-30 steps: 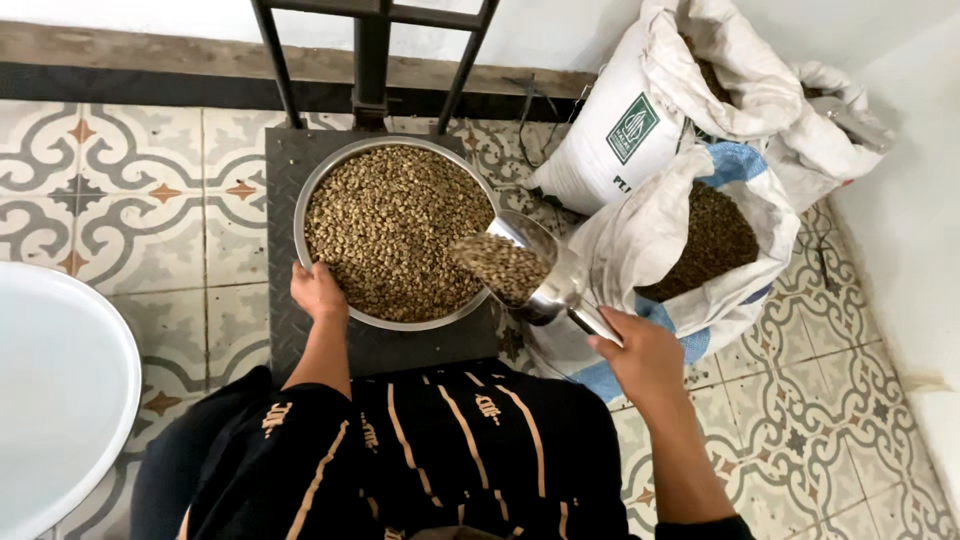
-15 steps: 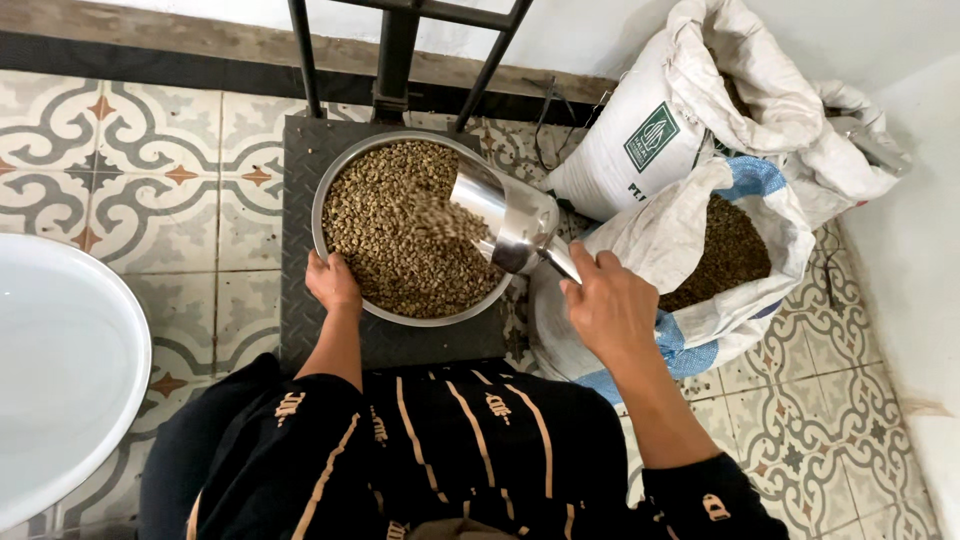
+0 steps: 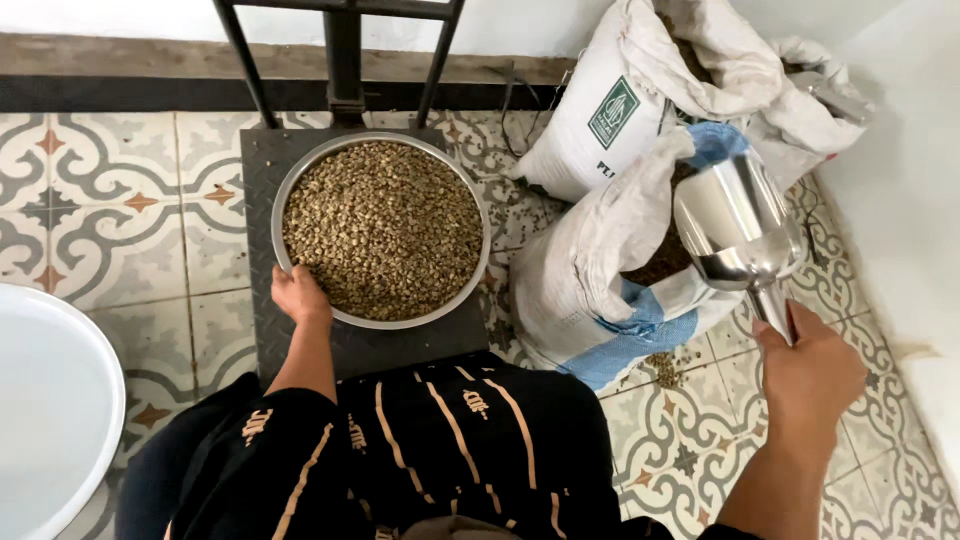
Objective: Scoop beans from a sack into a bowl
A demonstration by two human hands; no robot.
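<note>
A round metal bowl (image 3: 470, 196) full of greenish-brown beans sits on a dark platform scale (image 3: 262, 160). My left hand (image 3: 297, 296) grips the bowl's near rim. My right hand (image 3: 808, 372) holds the handle of a shiny metal scoop (image 3: 735, 222). The scoop looks empty and hovers over an open white sack (image 3: 590, 262) with a blue liner that holds more beans.
A second white sack (image 3: 640, 90) leans against the wall behind the open one. Several beans (image 3: 668, 366) lie spilled on the patterned floor tiles. A large white tub (image 3: 45, 410) stands at the lower left. The scale's black post (image 3: 345, 55) rises at the back.
My right hand swung the scoop from over the bowl, where it tipped out its beans, rightward to above the open sack. My left hand stayed on the bowl's rim.
</note>
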